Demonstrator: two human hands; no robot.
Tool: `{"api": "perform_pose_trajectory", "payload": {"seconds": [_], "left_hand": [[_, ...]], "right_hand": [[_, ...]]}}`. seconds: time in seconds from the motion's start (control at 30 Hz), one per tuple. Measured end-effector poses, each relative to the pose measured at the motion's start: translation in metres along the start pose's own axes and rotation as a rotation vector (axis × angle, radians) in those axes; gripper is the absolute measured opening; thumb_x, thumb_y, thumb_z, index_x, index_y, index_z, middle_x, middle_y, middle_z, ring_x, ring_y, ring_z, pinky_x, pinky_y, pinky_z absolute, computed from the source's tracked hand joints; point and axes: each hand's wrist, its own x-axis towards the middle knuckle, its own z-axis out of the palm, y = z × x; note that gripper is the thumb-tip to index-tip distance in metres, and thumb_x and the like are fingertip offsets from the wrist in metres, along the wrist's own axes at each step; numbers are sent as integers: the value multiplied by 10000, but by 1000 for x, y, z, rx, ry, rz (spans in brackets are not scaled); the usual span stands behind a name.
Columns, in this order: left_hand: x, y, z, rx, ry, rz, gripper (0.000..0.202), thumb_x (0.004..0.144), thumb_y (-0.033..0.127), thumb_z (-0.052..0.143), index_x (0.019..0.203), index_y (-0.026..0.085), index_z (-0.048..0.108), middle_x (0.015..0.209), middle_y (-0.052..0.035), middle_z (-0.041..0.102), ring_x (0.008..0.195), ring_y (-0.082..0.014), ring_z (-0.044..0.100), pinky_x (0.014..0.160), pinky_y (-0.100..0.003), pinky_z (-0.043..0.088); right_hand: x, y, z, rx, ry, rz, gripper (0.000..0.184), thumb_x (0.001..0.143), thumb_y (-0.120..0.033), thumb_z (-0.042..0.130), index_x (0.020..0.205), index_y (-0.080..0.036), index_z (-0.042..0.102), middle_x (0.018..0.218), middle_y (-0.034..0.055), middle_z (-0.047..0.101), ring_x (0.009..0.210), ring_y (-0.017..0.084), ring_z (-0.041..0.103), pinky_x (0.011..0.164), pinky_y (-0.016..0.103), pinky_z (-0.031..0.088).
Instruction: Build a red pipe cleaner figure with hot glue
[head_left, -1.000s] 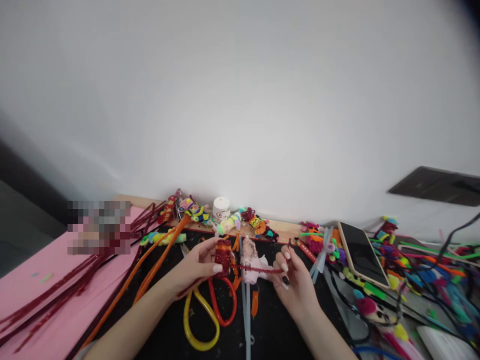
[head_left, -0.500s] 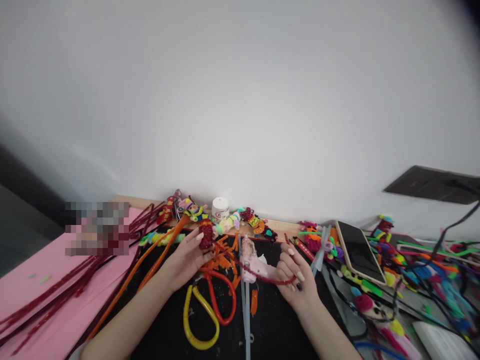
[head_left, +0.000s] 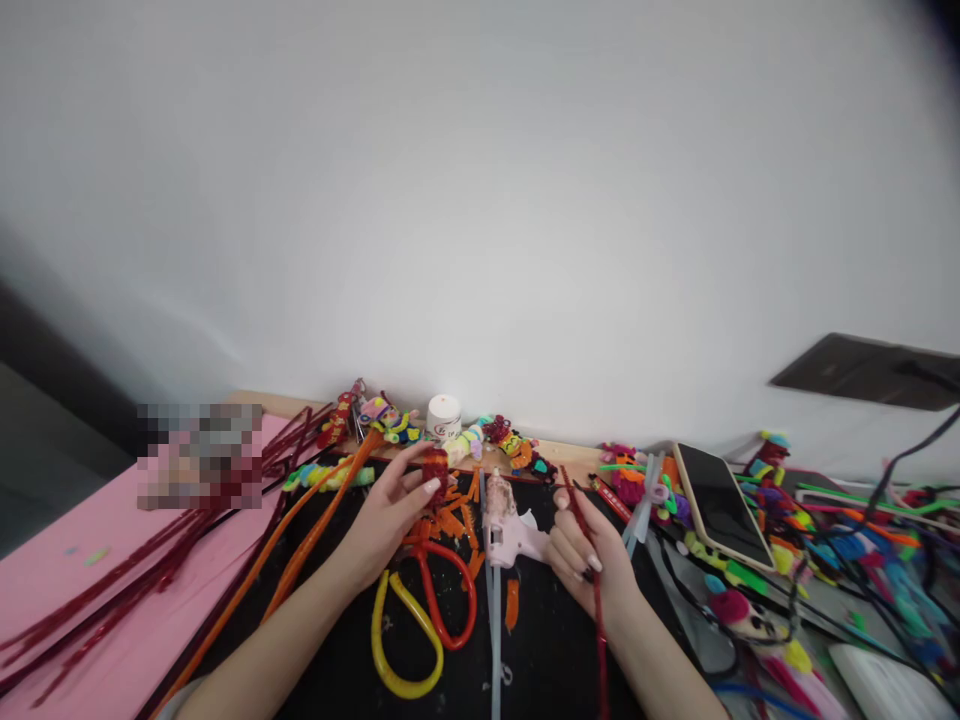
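Note:
Between the fingers of my left hand (head_left: 396,515) is a small dark red tinsel roll (head_left: 435,478), held upright over the mat. My right hand (head_left: 589,555) pinches a red tinsel pipe cleaner (head_left: 599,630), which hangs down past the wrist with its short tip above the thumb. Between the hands lies a pale pink glue gun (head_left: 504,530), its handle near my right knuckles. Below my left hand are scissors with one red and one yellow handle (head_left: 407,688). Orange pipe cleaner snippets (head_left: 450,525) are scattered behind them.
A black mat (head_left: 330,640) covers the middle. Red pipe cleaners (head_left: 150,565) lie over the pink surface (head_left: 67,590) at left. A white paper cup (head_left: 444,415) stands at the wall. At right are a phone (head_left: 724,505) and piled colourful pipe cleaner figures (head_left: 885,560).
The red pipe cleaner, earlier stretched across from the roll to my right hand, now hangs down from my right hand. My left hand has shifted slightly right and turned the roll.

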Motion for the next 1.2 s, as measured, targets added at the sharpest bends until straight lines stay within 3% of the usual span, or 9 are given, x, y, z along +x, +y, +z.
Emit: {"api": "perform_pose_trajectory", "payload": {"seconds": [0.23, 0.37, 0.5, 0.73, 0.97, 1.2], "left_hand": [[-15, -15, 13, 224, -231, 41, 400, 828, 251, 587, 1206, 220, 460, 970, -49, 631, 944, -198, 581, 865, -326, 434], [-20, -22, 16, 316, -257, 53, 410, 847, 274, 553, 1238, 227, 440, 938, -48, 614, 809, -173, 577, 742, -294, 471], [-20, -24, 17, 374, -233, 30, 414, 847, 294, 543, 1241, 243, 425, 945, -49, 604, 696, -150, 551, 592, -254, 468], [-20, -22, 15, 472, -281, 73, 348, 853, 262, 538, 1192, 248, 462, 1057, -48, 590, 996, -206, 549, 854, -309, 435], [-18, -21, 12, 551, -235, 103, 254, 895, 324, 445, 1118, 243, 537, 1095, -33, 585, 1020, -206, 534, 896, -300, 398], [-18, -20, 12, 597, -265, 138, 245, 902, 324, 423, 1087, 230, 553, 1053, -30, 611, 1011, -203, 537, 889, -290, 394]], "right_hand": [[-12, 6, 14, -220, -168, 209, 321, 830, -446, 581, 809, -131, 638, 384, -132, 276, 274, 16, 147, 296, 158, 140], [-15, 7, 22, -405, -223, 257, 328, 835, -440, 577, 861, -116, 614, 476, -110, 312, 371, 24, 135, 358, 180, 108], [-15, 12, 26, -517, -189, 178, 299, 859, -485, 505, 855, -187, 515, 479, -109, 335, 402, 52, 146, 390, 194, 99], [-17, 36, 20, -691, -96, -22, 274, 862, -439, 518, 746, -196, 461, 493, -104, 344, 426, 67, 238, 427, 203, 174], [-20, 41, 19, -788, 5, -87, 230, 845, -396, 543, 734, -197, 512, 512, -87, 353, 436, 83, 271, 429, 213, 193], [-20, 39, 22, -847, 22, -85, 239, 833, -397, 556, 714, -195, 513, 495, -83, 366, 438, 89, 321, 445, 215, 215]]}}
